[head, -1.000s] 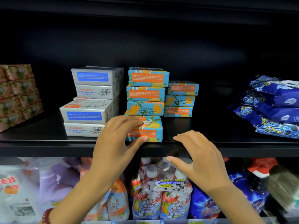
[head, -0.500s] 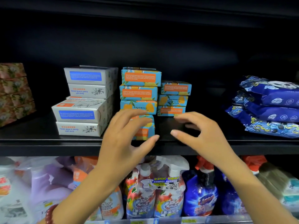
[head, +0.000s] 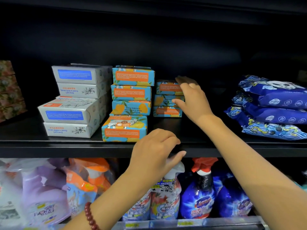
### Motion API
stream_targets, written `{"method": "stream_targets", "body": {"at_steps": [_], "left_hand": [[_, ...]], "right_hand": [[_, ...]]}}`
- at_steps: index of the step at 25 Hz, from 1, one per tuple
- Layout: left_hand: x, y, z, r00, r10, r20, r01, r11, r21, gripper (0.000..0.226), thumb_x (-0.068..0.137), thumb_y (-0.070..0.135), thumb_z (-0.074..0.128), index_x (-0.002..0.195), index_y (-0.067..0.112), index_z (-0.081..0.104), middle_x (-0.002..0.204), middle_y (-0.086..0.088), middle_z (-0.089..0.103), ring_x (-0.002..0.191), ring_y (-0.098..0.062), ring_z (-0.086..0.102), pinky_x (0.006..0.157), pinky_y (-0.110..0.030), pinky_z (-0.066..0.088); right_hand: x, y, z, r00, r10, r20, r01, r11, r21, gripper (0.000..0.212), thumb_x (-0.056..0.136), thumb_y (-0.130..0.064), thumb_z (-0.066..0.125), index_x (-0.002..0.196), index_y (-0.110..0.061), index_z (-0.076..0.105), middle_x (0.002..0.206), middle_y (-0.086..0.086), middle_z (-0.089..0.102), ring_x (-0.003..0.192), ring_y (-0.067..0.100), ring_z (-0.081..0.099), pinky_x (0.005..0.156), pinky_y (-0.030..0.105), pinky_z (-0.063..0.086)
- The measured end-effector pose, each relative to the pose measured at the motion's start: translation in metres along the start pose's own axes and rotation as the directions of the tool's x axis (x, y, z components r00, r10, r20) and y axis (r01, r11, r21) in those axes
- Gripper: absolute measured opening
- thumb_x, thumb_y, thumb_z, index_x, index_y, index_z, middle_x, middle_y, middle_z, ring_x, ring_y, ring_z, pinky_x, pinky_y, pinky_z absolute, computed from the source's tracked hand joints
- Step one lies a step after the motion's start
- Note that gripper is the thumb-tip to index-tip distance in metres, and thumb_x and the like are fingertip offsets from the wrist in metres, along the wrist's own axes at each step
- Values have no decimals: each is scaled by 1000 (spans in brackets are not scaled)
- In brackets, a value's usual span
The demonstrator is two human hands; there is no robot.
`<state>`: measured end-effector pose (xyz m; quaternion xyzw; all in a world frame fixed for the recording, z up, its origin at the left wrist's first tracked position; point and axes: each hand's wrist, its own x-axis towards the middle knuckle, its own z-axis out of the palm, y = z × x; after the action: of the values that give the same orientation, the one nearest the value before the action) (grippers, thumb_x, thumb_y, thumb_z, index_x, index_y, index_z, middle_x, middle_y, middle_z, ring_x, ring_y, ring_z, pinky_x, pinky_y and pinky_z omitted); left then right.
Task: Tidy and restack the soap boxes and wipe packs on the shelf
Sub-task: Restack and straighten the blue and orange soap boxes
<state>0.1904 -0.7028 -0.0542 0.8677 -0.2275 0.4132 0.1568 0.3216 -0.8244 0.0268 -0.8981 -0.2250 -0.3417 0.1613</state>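
Note:
White soap boxes (head: 73,100) are piled unevenly at the left of the black shelf (head: 66,148). Beside them stands a tall stack of blue-and-orange soap boxes (head: 131,90), with a single blue-and-orange box (head: 124,128) lying in front of it near the edge. A shorter stack of three such boxes (head: 166,99) stands further back. My right hand (head: 191,97) reaches to that stack's right end, fingers over the top box and thumb at the front of the middle one. My left hand (head: 156,151) hovers at the shelf's front edge, loosely curled and holding nothing. Blue wipe packs (head: 272,107) are piled at the right.
Floral-patterned boxes (head: 10,90) are stacked at the far left of the shelf. On the shelf below stand spray bottles and detergent refills (head: 199,193), close under my left forearm. Bare shelf lies between the short stack and the wipe packs.
My left hand came off the front blue-and-orange box and shifted right to the shelf edge. My right hand rose from the edge and reached back to the short stack.

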Motion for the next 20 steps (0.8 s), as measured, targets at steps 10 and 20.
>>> {"method": "stream_targets", "body": {"at_steps": [10, 20], "left_hand": [[1, 4, -3, 995, -98, 13, 99, 994, -51, 35, 78, 35, 71, 106, 14, 68, 96, 4, 69, 93, -15, 64, 74, -34, 54], [26, 16, -44, 800, -517, 304, 450, 183, -874, 32, 77, 44, 70, 86, 13, 74, 90, -9, 74, 81, -17, 71, 66, -22, 55]], "right_hand": [[-11, 3, -13, 982, -144, -122, 135, 988, -79, 37, 81, -11, 67, 116, -3, 56, 117, 14, 48, 115, 29, 39, 86, 40, 45], [-105, -6, -32, 591, -491, -641, 582, 809, -82, 19, 84, 3, 61, 103, 2, 64, 103, 10, 51, 96, 26, 49, 96, 25, 37]]}}
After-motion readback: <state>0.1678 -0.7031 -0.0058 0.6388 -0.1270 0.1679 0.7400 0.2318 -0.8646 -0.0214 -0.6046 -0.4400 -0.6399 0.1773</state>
